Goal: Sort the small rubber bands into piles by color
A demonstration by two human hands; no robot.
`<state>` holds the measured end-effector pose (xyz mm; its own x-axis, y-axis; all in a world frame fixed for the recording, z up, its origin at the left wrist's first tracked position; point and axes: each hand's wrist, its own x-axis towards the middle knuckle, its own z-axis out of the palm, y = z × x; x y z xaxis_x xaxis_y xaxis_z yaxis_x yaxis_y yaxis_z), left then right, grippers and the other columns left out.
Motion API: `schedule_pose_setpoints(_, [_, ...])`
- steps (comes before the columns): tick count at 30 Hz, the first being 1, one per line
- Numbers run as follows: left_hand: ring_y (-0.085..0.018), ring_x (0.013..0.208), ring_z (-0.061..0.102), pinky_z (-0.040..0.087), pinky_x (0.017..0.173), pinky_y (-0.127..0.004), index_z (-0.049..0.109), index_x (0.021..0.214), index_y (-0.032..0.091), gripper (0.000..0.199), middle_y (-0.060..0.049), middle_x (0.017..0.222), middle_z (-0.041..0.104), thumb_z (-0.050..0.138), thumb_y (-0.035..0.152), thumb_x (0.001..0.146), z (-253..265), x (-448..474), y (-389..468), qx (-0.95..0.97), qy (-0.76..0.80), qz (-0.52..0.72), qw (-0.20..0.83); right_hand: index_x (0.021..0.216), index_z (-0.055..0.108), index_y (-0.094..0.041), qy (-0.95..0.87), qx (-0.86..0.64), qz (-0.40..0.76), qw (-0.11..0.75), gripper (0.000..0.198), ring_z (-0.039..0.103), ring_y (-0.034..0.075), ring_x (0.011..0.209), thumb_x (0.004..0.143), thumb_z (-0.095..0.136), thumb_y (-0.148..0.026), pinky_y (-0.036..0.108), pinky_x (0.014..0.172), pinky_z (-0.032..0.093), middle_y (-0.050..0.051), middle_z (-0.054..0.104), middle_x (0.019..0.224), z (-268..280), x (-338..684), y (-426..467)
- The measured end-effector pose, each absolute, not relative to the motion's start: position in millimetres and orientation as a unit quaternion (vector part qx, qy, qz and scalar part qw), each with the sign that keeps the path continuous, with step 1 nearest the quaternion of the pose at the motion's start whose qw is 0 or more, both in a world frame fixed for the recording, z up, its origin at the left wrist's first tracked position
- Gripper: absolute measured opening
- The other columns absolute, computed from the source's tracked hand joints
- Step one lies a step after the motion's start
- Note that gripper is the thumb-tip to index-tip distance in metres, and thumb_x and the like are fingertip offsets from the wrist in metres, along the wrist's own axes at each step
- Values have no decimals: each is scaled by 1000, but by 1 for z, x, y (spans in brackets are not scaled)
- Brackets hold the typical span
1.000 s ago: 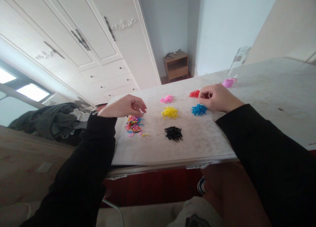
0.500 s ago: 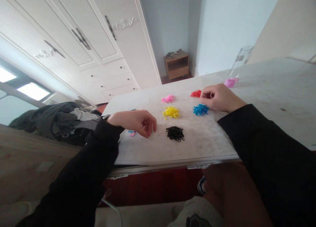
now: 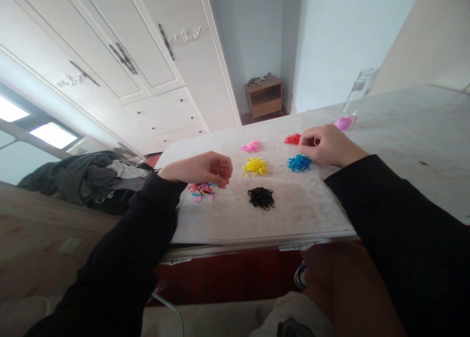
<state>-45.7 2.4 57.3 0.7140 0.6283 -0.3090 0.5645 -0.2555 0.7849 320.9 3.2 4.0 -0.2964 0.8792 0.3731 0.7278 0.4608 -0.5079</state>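
My left hand [image 3: 205, 169] is raised over the left part of the table, fingers curled into a pinch; what they hold, if anything, is too small to make out. Partly beneath it lies a mixed-colour pile of small rubber bands [image 3: 201, 192]. My right hand [image 3: 332, 145] rests on the table with its fingertips pinched beside the red bands [image 3: 292, 139] and the blue bands [image 3: 299, 163]; its grip is hidden. Between the hands are separate piles of pink bands [image 3: 251, 146], yellow bands [image 3: 256, 167] and black bands [image 3: 261, 198].
A clear bottle [image 3: 358, 95] with something pink at its base stands beyond my right hand on the white table [image 3: 293, 224]. Dark clothes [image 3: 84, 180] are heaped past the table's left end. A white wardrobe [image 3: 147, 82] and a small wooden cabinet [image 3: 265, 100] stand behind.
My left hand has lifted and moved away from me, uncovering more of the mixed pile. My right hand keeps its place by the red and blue bands.
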Motion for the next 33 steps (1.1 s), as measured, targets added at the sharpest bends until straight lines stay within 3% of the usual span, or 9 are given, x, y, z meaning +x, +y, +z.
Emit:
schedule_pose_setpoints(5, [-13, 60, 65, 50, 55, -22, 71, 78, 20, 20, 0, 69, 72, 88, 29, 74, 54, -47, 6, 800, 386, 43, 457, 59, 60, -23, -795, -505, 124, 311, 24, 54, 18, 58, 80, 70, -25, 35, 61, 36, 1, 60, 56, 6, 320, 2])
schedule_pose_setpoints(12, [-16, 75, 75, 61, 76, -31, 67, 84, 19, 27, -3, 79, 77, 90, 33, 77, 49, -41, 4, 772, 368, 141, 498, 57, 58, -22, -793, -511, 120, 308, 22, 50, 16, 57, 77, 66, -19, 34, 62, 35, 0, 59, 57, 8, 315, -1])
schedule_pose_setpoints(19, [-18, 84, 79, 64, 84, -34, 66, 83, 18, 31, -5, 84, 78, 94, 31, 78, 39, -29, -2, 743, 345, 227, 527, 58, 56, -22, -813, -456, 128, 338, 23, 50, 16, 60, 79, 66, -23, 33, 63, 35, -1, 59, 58, 8, 301, -5])
schedule_pose_setpoints(29, [-17, 87, 79, 65, 87, -31, 68, 86, 18, 28, -4, 88, 79, 93, 29, 82, 28, -13, -8, 727, 301, 271, 554, 100, 80, -19, -882, -231, 137, 388, 19, 69, 22, 89, 100, 72, -35, 37, 84, 51, 10, 80, 94, 5, 242, -30])
schedule_pose_setpoints(33, [-17, 86, 78, 65, 86, -33, 67, 86, 18, 33, -3, 85, 77, 96, 31, 79, 26, -10, -8, 721, 317, 273, 553, 98, 82, -20, -885, -214, 148, 386, 17, 70, 21, 85, 103, 72, -33, 37, 84, 52, 7, 81, 93, 1, 238, -29])
